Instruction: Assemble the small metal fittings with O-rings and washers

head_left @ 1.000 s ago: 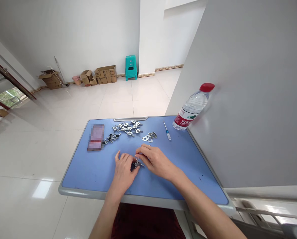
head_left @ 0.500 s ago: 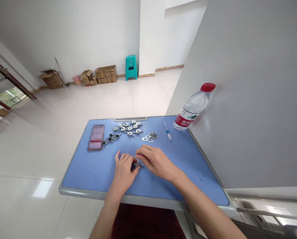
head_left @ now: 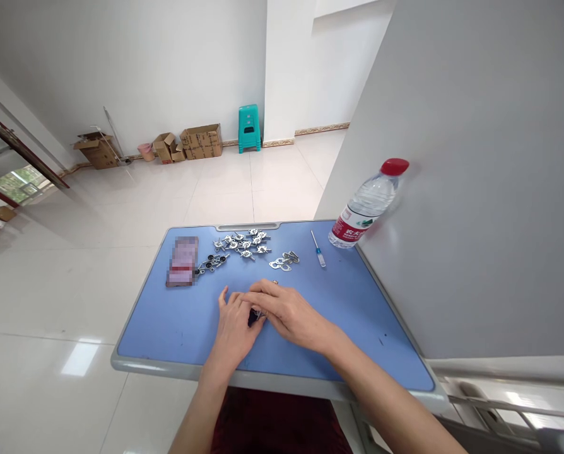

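Observation:
My left hand (head_left: 236, 325) rests on the blue table, its thumb and fingers closed round a small metal part with a dark piece (head_left: 254, 316). Over that part bends my right hand (head_left: 282, 310), fingers together and reaching across the left fingertips. It covers most of the part, and whatever its fingertips grip is hidden. A tiny brownish bit (head_left: 275, 282) shows at the knuckles of the right hand, too small to name. Beyond the hands lie flat metal plates with holes (head_left: 284, 260) and a cluster of silvery metal fittings (head_left: 244, 243).
Metal pieces with black round parts (head_left: 210, 261) lie beside a phone (head_left: 182, 261) at the left of the table (head_left: 168, 328). A screwdriver (head_left: 318, 250) lies at the right, near a red-capped water bottle (head_left: 367, 205). A grey wall (head_left: 490, 189) borders the right side.
My right hand has shifted left and now reaches over the left fingers, covering more of the metal part. My left hand has stayed in place.

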`<state>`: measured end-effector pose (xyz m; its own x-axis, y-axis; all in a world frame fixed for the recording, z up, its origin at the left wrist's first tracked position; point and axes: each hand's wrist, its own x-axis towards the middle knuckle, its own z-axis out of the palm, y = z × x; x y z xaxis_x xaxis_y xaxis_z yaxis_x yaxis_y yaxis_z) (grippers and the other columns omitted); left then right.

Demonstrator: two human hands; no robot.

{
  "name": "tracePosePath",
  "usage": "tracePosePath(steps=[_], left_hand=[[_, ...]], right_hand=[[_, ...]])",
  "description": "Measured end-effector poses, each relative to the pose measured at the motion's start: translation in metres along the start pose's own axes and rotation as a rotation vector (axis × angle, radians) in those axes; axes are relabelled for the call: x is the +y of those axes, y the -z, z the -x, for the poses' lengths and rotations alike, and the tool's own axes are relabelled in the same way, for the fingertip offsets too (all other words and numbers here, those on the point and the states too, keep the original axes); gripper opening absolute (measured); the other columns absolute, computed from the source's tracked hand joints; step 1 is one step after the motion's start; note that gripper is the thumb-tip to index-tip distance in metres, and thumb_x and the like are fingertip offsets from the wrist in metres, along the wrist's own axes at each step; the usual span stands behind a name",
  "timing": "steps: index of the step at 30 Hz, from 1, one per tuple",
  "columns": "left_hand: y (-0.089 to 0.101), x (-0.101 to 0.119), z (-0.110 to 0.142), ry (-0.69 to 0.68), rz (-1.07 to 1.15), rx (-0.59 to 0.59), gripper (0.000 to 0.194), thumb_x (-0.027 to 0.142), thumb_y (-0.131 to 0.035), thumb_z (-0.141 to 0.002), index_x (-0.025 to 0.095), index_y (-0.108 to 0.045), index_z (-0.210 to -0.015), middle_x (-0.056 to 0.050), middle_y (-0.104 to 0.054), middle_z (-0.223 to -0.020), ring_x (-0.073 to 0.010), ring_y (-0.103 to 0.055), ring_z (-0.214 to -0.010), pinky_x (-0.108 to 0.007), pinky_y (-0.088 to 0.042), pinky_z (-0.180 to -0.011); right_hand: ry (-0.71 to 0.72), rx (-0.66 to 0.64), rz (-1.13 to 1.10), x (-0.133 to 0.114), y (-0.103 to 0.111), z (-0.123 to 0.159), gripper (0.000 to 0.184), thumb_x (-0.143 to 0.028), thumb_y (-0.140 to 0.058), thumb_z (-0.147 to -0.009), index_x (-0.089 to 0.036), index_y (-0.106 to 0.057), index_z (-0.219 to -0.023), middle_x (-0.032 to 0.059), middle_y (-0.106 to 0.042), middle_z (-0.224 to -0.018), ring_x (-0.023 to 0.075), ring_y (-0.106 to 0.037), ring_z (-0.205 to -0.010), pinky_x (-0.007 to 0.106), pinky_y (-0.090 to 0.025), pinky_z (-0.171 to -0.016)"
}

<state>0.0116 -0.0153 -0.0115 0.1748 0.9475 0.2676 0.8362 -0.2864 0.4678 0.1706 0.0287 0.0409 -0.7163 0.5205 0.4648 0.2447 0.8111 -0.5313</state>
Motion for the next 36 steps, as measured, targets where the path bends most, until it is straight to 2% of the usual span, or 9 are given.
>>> tracePosePath(steps=[5,15,26,33,36], left_hand=[[-0.001,-0.002,0.000,-0.026,-0.031,0.016,0.006,0.017,-0.057,-0.087,0.022,-0.057,-0.089,-0.001,-0.065,-0.086,-0.0216,-0.060,-0.092,-0.061,-0.024,-0.111],[0.000,0.000,0.000,-0.065,-0.087,0.039,0.004,0.017,-0.056,-0.088,0.021,-0.055,-0.089,0.000,-0.064,-0.085,-0.0202,-0.059,-0.088,-0.059,-0.024,-0.111],[0.001,-0.002,0.000,-0.057,-0.041,0.040,0.009,0.018,-0.061,-0.085,0.022,-0.054,-0.089,0.002,-0.064,-0.085,-0.0196,-0.060,-0.090,-0.057,-0.025,-0.111],[0.003,0.000,-0.003,-0.037,-0.021,0.053,0.012,0.013,-0.061,-0.079,0.021,-0.052,-0.079,0.004,-0.061,-0.081,-0.0175,-0.059,-0.087,-0.054,-0.024,-0.111],[0.002,0.000,-0.004,-0.042,-0.023,0.068,0.012,0.013,-0.060,-0.078,0.022,-0.053,-0.080,0.004,-0.062,-0.083,-0.0172,-0.059,-0.088,-0.053,-0.023,-0.112]], right_hand=[[-0.031,0.116,-0.051,0.002,-0.003,0.000,0.029,-0.020,-0.036,-0.101,-0.020,-0.065,-0.107,0.0050,-0.056,-0.080,0.0153,-0.052,-0.068,0.026,-0.044,-0.061],[-0.080,0.191,-0.045,0.003,-0.008,-0.001,0.034,-0.031,-0.040,-0.102,-0.018,-0.064,-0.083,0.0032,-0.054,-0.070,0.0138,-0.050,-0.062,0.025,-0.041,-0.057],[-0.114,0.235,-0.059,0.012,-0.013,-0.002,0.031,-0.034,-0.046,-0.099,-0.017,-0.066,-0.083,0.0038,-0.060,-0.073,0.0130,-0.055,-0.063,0.024,-0.042,-0.059],[-0.110,0.337,-0.078,0.023,0.004,-0.002,0.033,-0.036,-0.043,-0.099,-0.017,-0.062,-0.079,0.0022,-0.056,-0.069,0.0143,-0.053,-0.065,0.026,-0.042,-0.061],[-0.103,0.326,-0.073,0.026,0.010,0.001,0.033,-0.035,-0.043,-0.099,-0.017,-0.061,-0.077,0.0011,-0.054,-0.066,0.0141,-0.050,-0.063,0.026,-0.040,-0.060]])
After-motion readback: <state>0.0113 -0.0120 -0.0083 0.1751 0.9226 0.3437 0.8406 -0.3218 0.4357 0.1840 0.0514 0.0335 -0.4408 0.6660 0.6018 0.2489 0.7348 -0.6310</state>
